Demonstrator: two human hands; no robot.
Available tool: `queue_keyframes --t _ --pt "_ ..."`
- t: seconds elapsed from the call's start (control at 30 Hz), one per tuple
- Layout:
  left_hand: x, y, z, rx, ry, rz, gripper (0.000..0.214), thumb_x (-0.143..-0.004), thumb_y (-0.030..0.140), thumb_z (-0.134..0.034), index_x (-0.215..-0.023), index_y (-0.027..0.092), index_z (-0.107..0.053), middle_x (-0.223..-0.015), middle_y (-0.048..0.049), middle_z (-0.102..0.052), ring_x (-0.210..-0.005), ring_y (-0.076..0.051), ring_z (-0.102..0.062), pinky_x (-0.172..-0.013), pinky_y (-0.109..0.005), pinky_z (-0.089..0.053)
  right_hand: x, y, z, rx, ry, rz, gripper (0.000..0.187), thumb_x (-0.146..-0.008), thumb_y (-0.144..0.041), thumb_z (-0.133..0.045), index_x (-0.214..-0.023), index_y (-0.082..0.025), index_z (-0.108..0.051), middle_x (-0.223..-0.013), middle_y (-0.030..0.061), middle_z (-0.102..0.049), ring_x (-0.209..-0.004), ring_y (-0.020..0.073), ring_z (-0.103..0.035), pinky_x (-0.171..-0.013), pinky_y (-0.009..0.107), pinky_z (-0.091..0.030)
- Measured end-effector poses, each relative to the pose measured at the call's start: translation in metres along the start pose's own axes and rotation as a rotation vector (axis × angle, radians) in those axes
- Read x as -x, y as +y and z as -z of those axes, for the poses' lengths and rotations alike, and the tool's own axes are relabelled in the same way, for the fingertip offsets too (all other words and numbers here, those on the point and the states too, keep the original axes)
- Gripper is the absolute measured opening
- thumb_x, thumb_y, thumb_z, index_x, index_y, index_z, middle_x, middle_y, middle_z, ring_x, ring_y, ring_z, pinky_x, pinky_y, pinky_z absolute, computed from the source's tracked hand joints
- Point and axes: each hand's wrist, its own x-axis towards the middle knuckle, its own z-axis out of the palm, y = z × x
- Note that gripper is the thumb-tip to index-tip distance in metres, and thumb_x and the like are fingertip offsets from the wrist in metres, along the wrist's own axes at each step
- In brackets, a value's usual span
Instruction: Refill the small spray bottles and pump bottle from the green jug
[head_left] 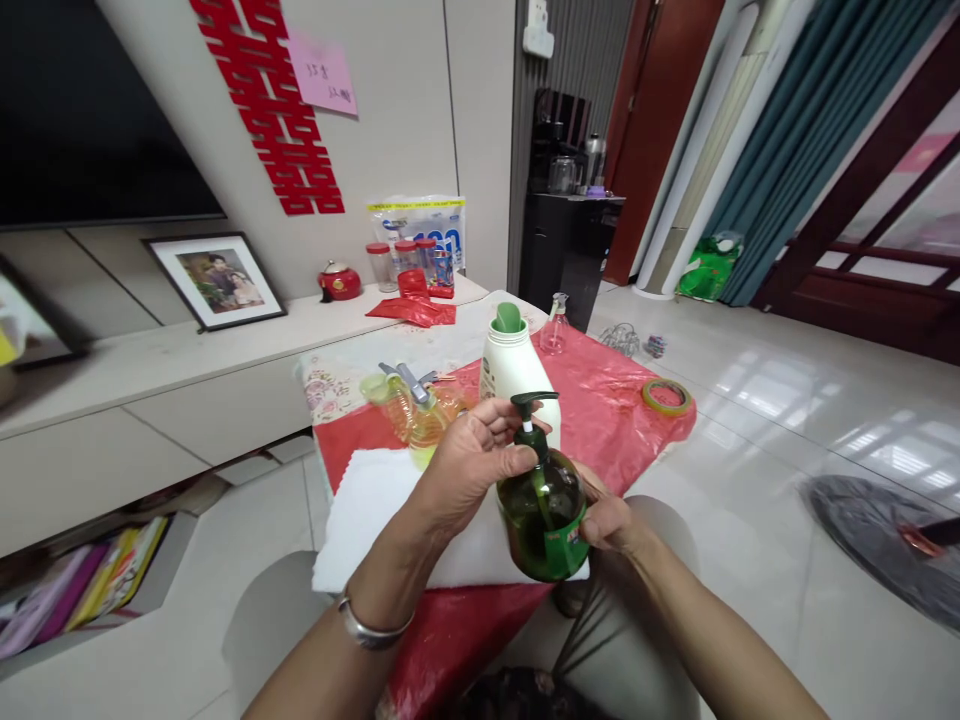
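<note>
A dark green pump bottle [546, 510], part full of liquid, is held slightly tilted over the near edge of the table. My left hand [484, 455] has its thumb and fingers closed around the collar of the black pump head [531, 420]. Around the bottle's right side, by the green label, my right hand [606, 510] grips the body. Just behind stands a white jug [510, 365] without its cap, a green scoop or cup [508, 318] in its mouth. Under my left forearm lies a white foam sheet or cloth [375, 510].
Left of the jug lie a clear yellowish plastic bottle [420, 425] and a grey-handled tool [412, 382]. A small clear spray bottle [556, 325] and a tape roll [666, 397] rest on the red table cover [600, 400]. Red-lidded jars [381, 265] stand at the back.
</note>
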Motion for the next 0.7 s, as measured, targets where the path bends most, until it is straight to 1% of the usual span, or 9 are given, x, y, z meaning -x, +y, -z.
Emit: queue_keyframes --t 0.1,0.13,0.23,0.33,0.43,0.53,0.6,0.63,0.7 --pt "-0.001 -0.002 -0.005 -0.020 0.052 -0.042 0.054 -0.061 0.030 -0.099 -0.108 0.018 -0.074 -0.096 -0.0039 -0.073 -0.090 -0.017 -0.065 -0.083 -0.027 -0.048 0.001 -0.001 -0.004 -0.024 -0.011 -0.008 0.076 -0.063 -0.033 -0.092 -0.133 -0.020 -0.067 -0.108 0.0061 -0.078 -0.090 0.0185 -0.074 -0.085 0.027 -0.058" --pt "-0.001 -0.001 -0.005 -0.031 0.025 -0.034 0.055 -0.065 0.033 -0.097 -0.112 0.018 -0.073 -0.099 -0.0054 -0.074 -0.093 -0.018 -0.065 -0.084 -0.028 -0.048 0.001 -0.001 -0.005 -0.030 -0.008 -0.017 0.074 -0.064 -0.032 -0.092 -0.133 -0.020 -0.068 -0.107 0.0064 -0.078 -0.089 0.0188 -0.075 -0.084 0.028 -0.059" --pt "0.001 0.001 0.001 -0.035 -0.147 0.040 0.056 -0.077 0.039 -0.088 -0.126 0.018 -0.071 -0.114 -0.0123 -0.076 -0.105 -0.023 -0.067 -0.092 -0.032 -0.048 0.003 -0.002 -0.004 -0.037 0.005 -0.044 0.075 -0.063 -0.033 -0.093 -0.132 -0.020 -0.068 -0.111 0.0077 -0.078 -0.093 0.0213 -0.075 -0.083 0.029 -0.059" --pt "0.001 0.001 0.009 -0.014 -0.222 0.064 0.056 -0.080 0.037 -0.086 -0.130 0.018 -0.068 -0.118 -0.0147 -0.077 -0.103 -0.024 -0.070 -0.091 -0.033 -0.049 0.003 -0.003 -0.001 -0.035 -0.001 -0.058 0.075 -0.060 -0.034 -0.094 -0.130 -0.022 -0.070 -0.117 0.0083 -0.076 -0.105 0.0254 -0.074 -0.096 0.036 -0.057" --pt "-0.001 -0.003 0.008 0.008 -0.149 0.035 0.062 -0.070 0.035 -0.094 -0.122 0.017 -0.068 -0.109 -0.0124 -0.077 -0.097 -0.023 -0.070 -0.087 -0.032 -0.050 0.002 -0.003 0.002 -0.005 0.008 -0.054 0.079 -0.056 -0.034 -0.096 -0.130 -0.022 -0.070 -0.121 0.0091 -0.075 -0.113 0.0288 -0.071 -0.106 0.043 -0.052" --pt "-0.002 -0.008 -0.001 -0.019 0.068 -0.037 0.062 -0.059 0.033 -0.100 -0.108 0.017 -0.065 -0.099 -0.0064 -0.074 -0.093 -0.020 -0.068 -0.088 -0.031 -0.050 -0.001 -0.002 0.001 0.046 0.062 -0.034 0.079 -0.059 -0.032 -0.094 -0.132 -0.023 -0.068 -0.122 0.0086 -0.075 -0.117 0.0285 -0.070 -0.107 0.043 -0.051" --pt "-0.002 -0.008 -0.006 -0.083 0.181 -0.073 0.063 -0.059 0.032 -0.100 -0.108 0.018 -0.064 -0.099 -0.0043 -0.073 -0.094 -0.019 -0.067 -0.089 -0.030 -0.049 -0.003 -0.002 0.000 0.067 0.093 -0.031 0.077 -0.060 -0.031 -0.093 -0.132 -0.023 -0.068 -0.122 0.0083 -0.075 -0.117 0.0281 -0.070 -0.107 0.043 -0.052" --pt "-0.001 -0.007 -0.006 -0.101 0.180 -0.066 0.063 -0.062 0.034 -0.099 -0.112 0.018 -0.064 -0.101 -0.0047 -0.073 -0.095 -0.019 -0.066 -0.089 -0.030 -0.049 -0.003 -0.001 -0.001 0.070 0.101 -0.033 0.077 -0.059 -0.031 -0.093 -0.132 -0.023 -0.068 -0.122 0.0084 -0.075 -0.117 0.0283 -0.070 -0.107 0.043 -0.052" --pt "0.000 -0.004 -0.003 -0.075 0.061 -0.021 0.060 -0.070 0.038 -0.094 -0.119 0.018 -0.065 -0.107 -0.0077 -0.075 -0.098 -0.020 -0.068 -0.089 -0.031 -0.049 -0.003 0.000 0.000 0.060 0.101 -0.040 0.079 -0.058 -0.031 -0.093 -0.132 -0.022 -0.069 -0.121 0.0090 -0.075 -0.116 0.0290 -0.070 -0.105 0.043 -0.053"
